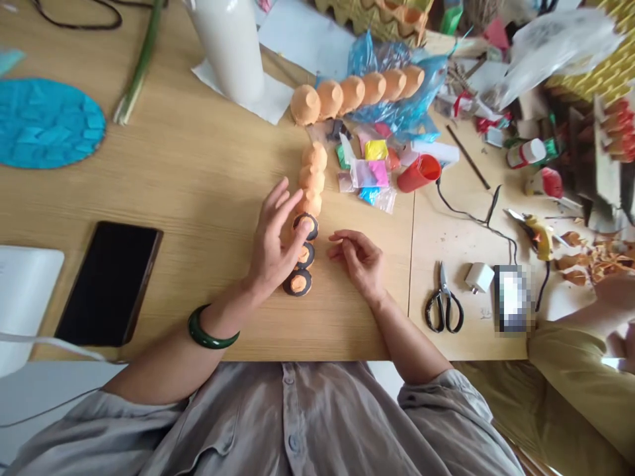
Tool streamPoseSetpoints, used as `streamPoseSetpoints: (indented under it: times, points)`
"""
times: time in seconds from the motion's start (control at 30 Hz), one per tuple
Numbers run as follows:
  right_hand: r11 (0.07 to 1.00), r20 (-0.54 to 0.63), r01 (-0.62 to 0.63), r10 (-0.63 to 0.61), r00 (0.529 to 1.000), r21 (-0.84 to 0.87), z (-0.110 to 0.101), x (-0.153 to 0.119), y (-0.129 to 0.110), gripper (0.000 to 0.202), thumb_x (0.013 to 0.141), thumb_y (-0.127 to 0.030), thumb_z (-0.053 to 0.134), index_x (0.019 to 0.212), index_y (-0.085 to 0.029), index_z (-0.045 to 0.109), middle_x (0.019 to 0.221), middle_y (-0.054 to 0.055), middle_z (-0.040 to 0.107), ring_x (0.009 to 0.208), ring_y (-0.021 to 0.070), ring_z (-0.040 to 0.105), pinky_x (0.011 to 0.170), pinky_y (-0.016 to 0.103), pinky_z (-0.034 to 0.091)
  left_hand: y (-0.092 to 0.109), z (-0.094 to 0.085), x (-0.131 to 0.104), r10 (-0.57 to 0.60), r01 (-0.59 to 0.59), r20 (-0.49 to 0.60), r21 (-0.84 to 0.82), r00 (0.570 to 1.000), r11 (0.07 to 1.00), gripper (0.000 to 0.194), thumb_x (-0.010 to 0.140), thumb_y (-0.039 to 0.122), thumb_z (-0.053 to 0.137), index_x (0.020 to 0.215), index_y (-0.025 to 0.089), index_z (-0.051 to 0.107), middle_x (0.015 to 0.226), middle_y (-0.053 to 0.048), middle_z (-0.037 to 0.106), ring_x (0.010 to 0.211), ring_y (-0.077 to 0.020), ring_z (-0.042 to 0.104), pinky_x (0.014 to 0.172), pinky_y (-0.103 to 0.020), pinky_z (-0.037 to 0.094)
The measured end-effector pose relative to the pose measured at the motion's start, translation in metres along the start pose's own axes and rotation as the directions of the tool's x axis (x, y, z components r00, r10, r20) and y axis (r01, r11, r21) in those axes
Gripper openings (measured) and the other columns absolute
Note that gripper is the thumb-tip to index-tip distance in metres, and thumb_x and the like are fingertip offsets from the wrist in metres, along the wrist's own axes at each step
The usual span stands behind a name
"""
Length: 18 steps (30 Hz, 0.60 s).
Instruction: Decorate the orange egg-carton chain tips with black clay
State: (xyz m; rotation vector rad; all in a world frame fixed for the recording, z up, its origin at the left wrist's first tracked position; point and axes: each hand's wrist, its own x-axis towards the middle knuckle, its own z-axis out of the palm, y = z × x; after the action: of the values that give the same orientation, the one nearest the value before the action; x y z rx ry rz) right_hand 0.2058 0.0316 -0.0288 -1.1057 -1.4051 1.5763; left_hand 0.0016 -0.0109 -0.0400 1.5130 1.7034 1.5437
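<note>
An orange-painted egg-carton strip (311,178) with several domed cups lies lengthwise before me. Its nearer cups carry black rings (298,282) around orange centres. My left hand (274,231) is over the strip's left side, fingers spread and thumb resting on a black-ringed cup. On the other side, my right hand (361,261) is apart from the strip, its fingers curled and the thumb against them. Whether anything small is pinched there is hidden. A second orange egg-carton strip (352,94) lies farther back, partly on blue plastic (421,109).
Small packets of coloured clay (370,172) and a red cup (419,173) lie to the right. Scissors (444,301), a plug adapter (479,277) and a glue gun (538,235) are farther right, near another person's arm (590,317). A phone (110,284) lies left; a white vase (231,53) stands behind.
</note>
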Motion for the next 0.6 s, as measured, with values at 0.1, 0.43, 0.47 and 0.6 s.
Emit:
streamPoseSetpoints:
  times: [0.1, 0.43, 0.47, 0.6]
  points:
    - [0.989, 0.001, 0.071, -0.072, 0.997, -0.131, -0.009, 0.003, -0.016, 0.033, 0.109, -0.056, 0.070, 0.113, -0.026, 0.082, 0.111, 0.007, 0.085, 0.078, 0.0154, 0.077, 0.076, 0.035, 0.069, 0.009, -0.002, 0.003, 0.191, -0.207, 0.157, 0.091, 0.969, 0.974, 0.030, 0.112, 0.033, 0.065, 0.133, 0.029, 0.085, 0.157, -0.008, 0.077, 0.162, -0.0330, 0.059, 0.140, -0.059, 0.045]
    - [0.544, 0.146, 0.471, -0.536, 0.832, -0.694, -0.023, 0.116, -0.041, 0.023, 0.104, -0.020, 0.059, 0.107, -0.025, 0.081, 0.121, 0.011, 0.086, 0.121, 0.0307, 0.078, 0.113, 0.054, 0.063, 0.009, 0.011, -0.005, 0.136, -0.157, 0.140, 0.151, 0.981, 0.976, 0.032, 0.105, 0.015, 0.061, 0.111, 0.028, 0.089, 0.142, -0.008, 0.085, 0.156, -0.0344, 0.065, 0.135, -0.067, 0.049]
    - [0.490, 0.167, 0.463, -0.532, 0.830, -0.739, -0.020, 0.129, -0.039, 0.022, 0.103, -0.019, 0.061, 0.109, -0.025, 0.081, 0.127, 0.013, 0.086, 0.125, 0.0324, 0.076, 0.114, 0.055, 0.062, 0.010, 0.010, -0.004, 0.131, -0.148, 0.128, 0.134, 0.983, 0.980, 0.031, 0.106, 0.017, 0.061, 0.111, 0.028, 0.089, 0.141, -0.008, 0.085, 0.154, -0.0340, 0.066, 0.134, -0.065, 0.051]
    - [0.408, 0.247, 0.486, -0.513, 0.822, -0.773, -0.006, 0.149, -0.032, 0.025, 0.101, -0.016, 0.061, 0.114, -0.025, 0.081, 0.128, 0.010, 0.085, 0.123, 0.0300, 0.077, 0.116, 0.052, 0.061, 0.018, -0.001, 0.003, 0.025, -0.025, 0.065, -0.006, 0.998, 1.000, 0.028, 0.113, 0.034, 0.062, 0.122, 0.026, 0.087, 0.144, -0.009, 0.083, 0.146, -0.0274, 0.073, 0.128, -0.048, 0.059]
